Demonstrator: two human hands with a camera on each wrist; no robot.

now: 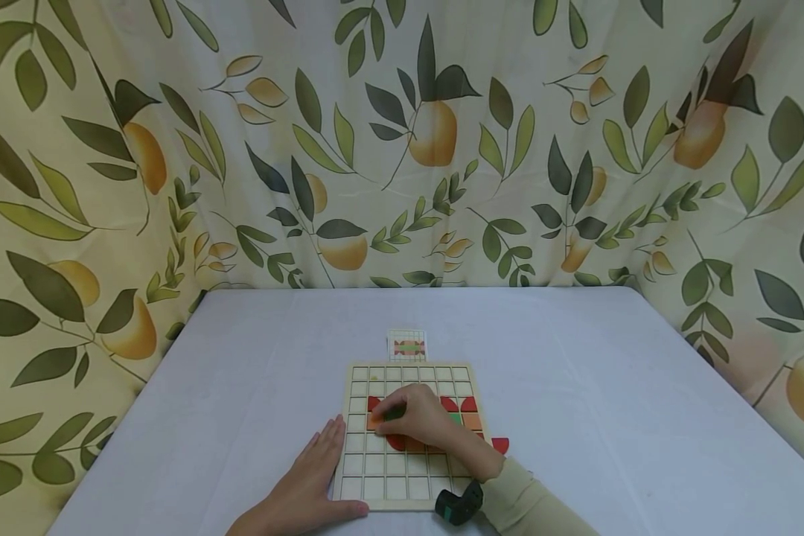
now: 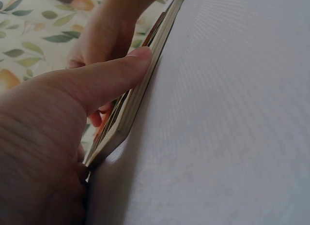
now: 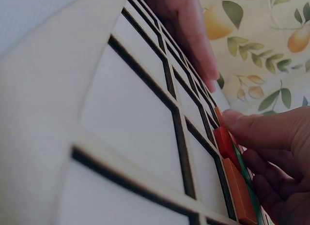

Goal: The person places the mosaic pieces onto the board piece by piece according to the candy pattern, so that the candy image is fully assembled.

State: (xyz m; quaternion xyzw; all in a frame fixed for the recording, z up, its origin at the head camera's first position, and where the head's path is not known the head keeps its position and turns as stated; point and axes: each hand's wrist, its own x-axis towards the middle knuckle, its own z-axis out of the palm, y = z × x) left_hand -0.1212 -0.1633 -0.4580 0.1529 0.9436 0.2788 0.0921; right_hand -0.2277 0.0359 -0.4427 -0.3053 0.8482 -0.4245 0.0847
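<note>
A wooden grid board (image 1: pixel 375 487) lies on the table with red, orange and green pieces in its middle rows. My right hand (image 1: pixel 418 417) reaches over it and pinches an orange square piece (image 1: pixel 372 421) at a cell on the left side. In the right wrist view, the thumb presses against that piece, beside a red piece (image 3: pixel 225 142) and another orange piece (image 3: pixel 238 191). My left hand (image 1: pixel 308 476) lies along the board's left edge, fingers straight, its thumb (image 2: pixel 121 72) on the front edge. The right hand hides part of the pieces.
Just beyond the board's far edge is a small card (image 1: pixel 407 346) printed with a coloured grid pattern. A loose red piece (image 1: pixel 501 445) sits off the board's right edge, near my right forearm. A leaf-and-fruit patterned curtain (image 1: pixel 402 149) surrounds the white table (image 1: pixel 241 357).
</note>
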